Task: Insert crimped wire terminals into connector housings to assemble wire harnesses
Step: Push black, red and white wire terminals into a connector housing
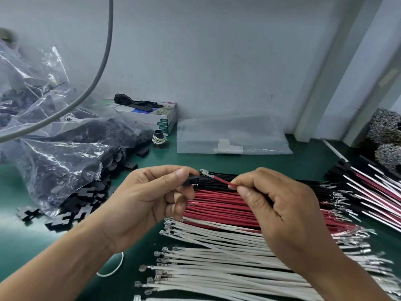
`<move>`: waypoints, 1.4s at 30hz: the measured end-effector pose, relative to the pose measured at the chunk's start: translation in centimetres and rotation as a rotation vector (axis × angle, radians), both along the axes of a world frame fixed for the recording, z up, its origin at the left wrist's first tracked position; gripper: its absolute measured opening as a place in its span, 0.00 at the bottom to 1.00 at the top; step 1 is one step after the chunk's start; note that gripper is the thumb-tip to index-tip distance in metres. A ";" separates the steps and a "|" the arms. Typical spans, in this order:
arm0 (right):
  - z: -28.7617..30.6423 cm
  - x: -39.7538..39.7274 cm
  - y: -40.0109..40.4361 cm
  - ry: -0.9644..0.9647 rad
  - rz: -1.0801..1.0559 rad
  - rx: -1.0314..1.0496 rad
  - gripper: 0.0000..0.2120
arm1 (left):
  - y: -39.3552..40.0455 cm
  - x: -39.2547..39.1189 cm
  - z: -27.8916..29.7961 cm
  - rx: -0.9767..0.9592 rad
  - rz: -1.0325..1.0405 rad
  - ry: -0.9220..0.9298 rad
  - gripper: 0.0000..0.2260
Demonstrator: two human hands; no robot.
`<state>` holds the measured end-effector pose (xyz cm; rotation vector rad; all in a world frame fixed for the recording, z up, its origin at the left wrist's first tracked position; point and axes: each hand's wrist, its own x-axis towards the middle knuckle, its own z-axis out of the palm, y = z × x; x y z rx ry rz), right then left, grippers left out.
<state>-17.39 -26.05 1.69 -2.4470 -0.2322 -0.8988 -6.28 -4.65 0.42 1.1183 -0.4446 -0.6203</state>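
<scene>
The left hand [152, 192] pinches a black housing [191, 181]; the right hand [280, 205] pinches a red wire [222, 181], its terminal [206, 173] just beside the housing, seemingly not yet inserted. Many loose wires [217, 257] below both hands suggest most work remains; finished harnesses [368, 181] lie right of the right hand.

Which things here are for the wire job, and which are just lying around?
For the job: red wire, black housing, white wires, red wires, bag of housings.
Lying about: tissue box, flat plastic bag, grey cable.

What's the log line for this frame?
left hand holds black housing | right hand pinches red wire | terminal not inserted
</scene>
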 end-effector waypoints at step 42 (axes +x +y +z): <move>-0.3 0.1 1.1 0.091 0.048 -0.098 0.07 | 0.6 0.2 -0.1 0.121 -0.063 -0.028 0.17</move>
